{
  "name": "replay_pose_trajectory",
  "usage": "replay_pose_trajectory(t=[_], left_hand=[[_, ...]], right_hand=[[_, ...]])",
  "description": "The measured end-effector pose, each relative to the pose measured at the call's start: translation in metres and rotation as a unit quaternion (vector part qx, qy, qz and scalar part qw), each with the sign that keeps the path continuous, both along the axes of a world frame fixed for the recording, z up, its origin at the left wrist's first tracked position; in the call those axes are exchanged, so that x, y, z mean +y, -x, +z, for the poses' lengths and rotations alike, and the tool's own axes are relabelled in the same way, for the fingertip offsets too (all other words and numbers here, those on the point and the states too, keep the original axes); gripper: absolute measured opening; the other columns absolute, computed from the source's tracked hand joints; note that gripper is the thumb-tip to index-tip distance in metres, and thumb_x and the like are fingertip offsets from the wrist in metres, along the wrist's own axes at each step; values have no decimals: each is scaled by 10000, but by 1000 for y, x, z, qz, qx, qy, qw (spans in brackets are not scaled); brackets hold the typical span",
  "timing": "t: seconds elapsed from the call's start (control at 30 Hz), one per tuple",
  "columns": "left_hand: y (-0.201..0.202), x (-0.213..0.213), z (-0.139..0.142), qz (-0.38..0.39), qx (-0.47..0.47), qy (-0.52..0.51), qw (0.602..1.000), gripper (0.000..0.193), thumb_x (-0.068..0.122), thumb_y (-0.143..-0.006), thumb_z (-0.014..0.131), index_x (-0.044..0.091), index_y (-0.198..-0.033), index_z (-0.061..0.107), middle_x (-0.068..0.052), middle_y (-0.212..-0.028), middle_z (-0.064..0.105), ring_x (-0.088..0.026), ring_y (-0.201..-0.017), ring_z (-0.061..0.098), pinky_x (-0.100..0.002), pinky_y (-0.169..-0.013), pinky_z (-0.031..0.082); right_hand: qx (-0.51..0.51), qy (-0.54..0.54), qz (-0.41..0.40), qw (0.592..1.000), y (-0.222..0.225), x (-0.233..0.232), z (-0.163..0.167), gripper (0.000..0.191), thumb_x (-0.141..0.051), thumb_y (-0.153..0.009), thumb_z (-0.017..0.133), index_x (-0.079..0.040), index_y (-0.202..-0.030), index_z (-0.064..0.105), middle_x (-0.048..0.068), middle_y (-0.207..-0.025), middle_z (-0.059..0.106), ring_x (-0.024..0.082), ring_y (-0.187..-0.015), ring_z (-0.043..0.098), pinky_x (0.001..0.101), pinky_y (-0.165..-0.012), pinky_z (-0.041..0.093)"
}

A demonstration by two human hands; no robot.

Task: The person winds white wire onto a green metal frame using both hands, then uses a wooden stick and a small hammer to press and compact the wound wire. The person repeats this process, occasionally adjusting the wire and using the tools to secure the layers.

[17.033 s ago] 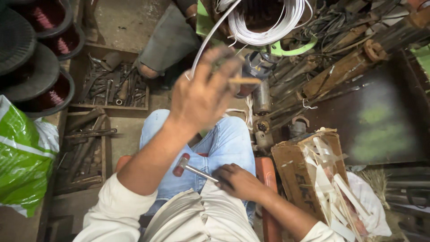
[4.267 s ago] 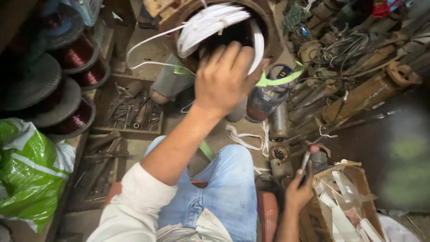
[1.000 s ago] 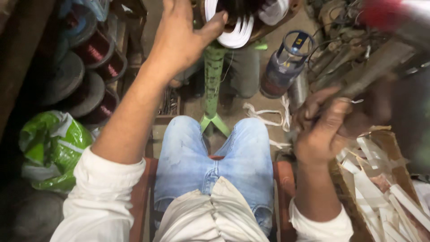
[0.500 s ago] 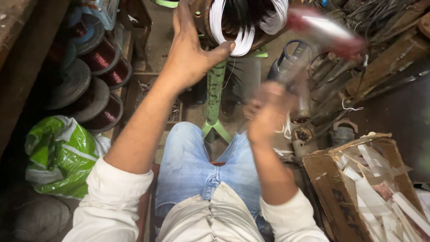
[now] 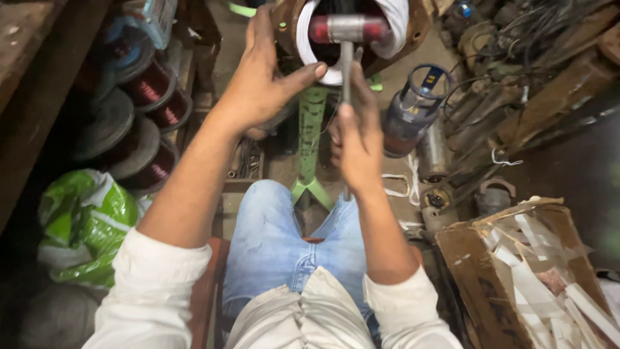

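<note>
Right hand (image 5: pixel 356 145) closed round the metal handle of a small hammer (image 5: pixel 347 31); head with red end faces, lying crosswise at the mouth of the round motor housing (image 5: pixel 420 26), on or just over the white winding bundle (image 5: pixel 394 19) — contact cannot be told. Left hand (image 5: pixel 261 81) open, palm against the housing's left rim, thumb stretched across to the white winding near the handle. Housing raised on a green stand (image 5: pixel 312 139) between the knees in blue jeans (image 5: pixel 271 245).

Notes on doing the tapping well, as judgement:
- Short, light strokes, head face flat to the bundle; a tilted edge could nick the insulation.
- Left thumb close to the strike line; better kept on the rim side.
- Left palm pressed firmly so the housing does not rock on the stand.
- Grip low on the handle, wrist loose.

Surroundings: spools of copper wire (image 5: pixel 152 84) at left, green plastic bag (image 5: pixel 84 223) below them, cardboard box of white strips (image 5: pixel 536 271) at right.
</note>
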State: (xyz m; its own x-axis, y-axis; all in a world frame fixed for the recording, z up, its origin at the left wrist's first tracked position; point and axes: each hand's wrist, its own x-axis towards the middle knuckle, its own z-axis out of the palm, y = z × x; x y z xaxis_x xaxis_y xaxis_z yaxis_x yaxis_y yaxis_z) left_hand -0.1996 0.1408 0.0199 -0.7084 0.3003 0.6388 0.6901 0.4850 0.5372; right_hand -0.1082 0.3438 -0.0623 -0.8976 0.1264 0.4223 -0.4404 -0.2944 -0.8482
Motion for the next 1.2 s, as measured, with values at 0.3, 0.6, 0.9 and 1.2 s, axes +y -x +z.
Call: replay_pose_trajectory(t=[0.3,0.6,0.9,1.2], left_hand=[[1,-5,-4,-21,9,3,1000,1083,414,-1037,832,-105,-1625,85,-338,-1649,270,-427,-1585,324,-434,-1326,317],[-1,-4,3,-15,-15,5,1000,1079,428,-1011,830,-86,-1633,114,-322,-1649,296,-418,-1582,306,-430,-1330,299],[3,-9,-3,-23,-10,6,1000,1123,448,-1023,825,-116,-1629,65,-346,-1674,232,-434,-1607,253,-438,-1337,268],[3,-6,-5,-37,-15,-16,999,1124,413,-1041,818,-72,-1661,16,-344,-1717,203,-430,-1642,236,-432,-1367,258]], right_hand=[[-25,-45,-47,998,-14,-40,35,565,-334,-1137,457,-214,-1653,259,-29,-726,446,46,-525,379,211,-429,319],[-39,26,-20,999,-27,-32,25,574,-334,-1136,445,-269,-1656,211,-21,-742,437,49,-497,345,211,-414,308],[-24,96,-30,995,-30,-47,40,602,-247,-1128,471,-285,-1649,171,-24,-786,467,47,-545,387,202,-464,324],[175,-189,-223,940,-20,15,-16,431,-141,-1199,507,-128,-1615,394,72,-1091,644,130,-741,554,260,-676,469]])
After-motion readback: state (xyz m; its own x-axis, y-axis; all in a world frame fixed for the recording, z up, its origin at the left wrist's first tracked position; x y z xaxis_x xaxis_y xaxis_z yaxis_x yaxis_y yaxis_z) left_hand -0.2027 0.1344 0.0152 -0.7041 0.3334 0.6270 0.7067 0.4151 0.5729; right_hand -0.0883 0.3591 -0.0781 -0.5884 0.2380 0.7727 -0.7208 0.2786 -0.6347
